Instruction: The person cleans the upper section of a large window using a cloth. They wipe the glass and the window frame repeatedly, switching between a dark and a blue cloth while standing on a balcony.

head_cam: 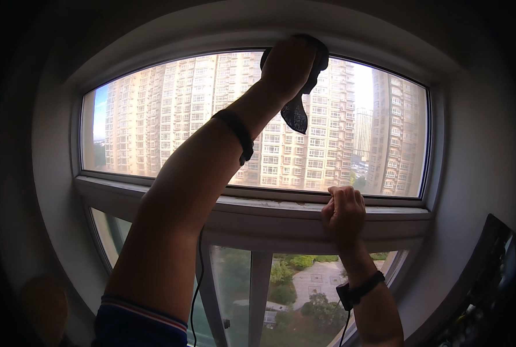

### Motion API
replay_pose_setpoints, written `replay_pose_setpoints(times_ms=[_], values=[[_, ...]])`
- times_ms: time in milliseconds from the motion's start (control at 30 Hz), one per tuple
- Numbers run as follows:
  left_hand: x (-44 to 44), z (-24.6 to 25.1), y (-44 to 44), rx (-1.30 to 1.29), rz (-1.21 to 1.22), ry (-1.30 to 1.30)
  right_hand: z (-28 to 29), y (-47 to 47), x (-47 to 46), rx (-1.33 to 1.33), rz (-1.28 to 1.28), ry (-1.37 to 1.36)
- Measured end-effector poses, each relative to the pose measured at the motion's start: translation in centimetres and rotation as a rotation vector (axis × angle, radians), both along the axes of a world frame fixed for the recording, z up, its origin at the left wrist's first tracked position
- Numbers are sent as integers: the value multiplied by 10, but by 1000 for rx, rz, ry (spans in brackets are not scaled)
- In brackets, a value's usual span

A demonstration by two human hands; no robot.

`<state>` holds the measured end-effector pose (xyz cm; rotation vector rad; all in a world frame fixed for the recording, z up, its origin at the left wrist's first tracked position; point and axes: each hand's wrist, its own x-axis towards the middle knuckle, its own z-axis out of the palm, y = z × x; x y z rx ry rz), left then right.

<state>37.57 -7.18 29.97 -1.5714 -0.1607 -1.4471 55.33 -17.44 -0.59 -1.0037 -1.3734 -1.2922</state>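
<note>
My left hand (pixel 289 65) is raised to the top edge of a wide upper window pane (pixel 188 117). It presses a dark cloth (pixel 296 115) there, and one end of the cloth hangs down over the glass. The fingers are hidden behind the back of the hand. Lower on the right, my right hand (pixel 347 212) is curled over the ledge of the white window crossbar (pixel 275 206), its fingertips at the foot of the pane. Black bands circle both forearms.
Beneath the crossbar are lower window panes (pixel 232 277) with an upright frame bar (pixel 260 295) between them. A thin black cable (pixel 195 295) hangs beside my left arm. Deep white window reveals (pixel 466 165) flank the opening. A dark object (pixel 470 277) stands at the lower right.
</note>
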Motion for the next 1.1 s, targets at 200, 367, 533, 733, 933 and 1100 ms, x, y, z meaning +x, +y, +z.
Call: replay_pose_setpoints(times_ms=[200, 367, 533, 733, 933, 1100], values=[[10, 0, 16, 73, 41, -92, -2, 0, -1, 11, -16, 4], [-5, 12, 30, -28, -65, -53, -1, 1, -2, 9, -20, 1], [-89, 15, 80, 214, 216, -112, -2, 2, 1, -3, -26, 0], [-206, -1, 111, 149, 308, -302, -3, 3, 1, -15, -46, 6], [-170, 2, 105, -64, 342, -336, -5, 4, -3, -5, -89, 33], [-61, 0, 69, 150, 141, -233, -7, 5, -5, 0, -82, 40]])
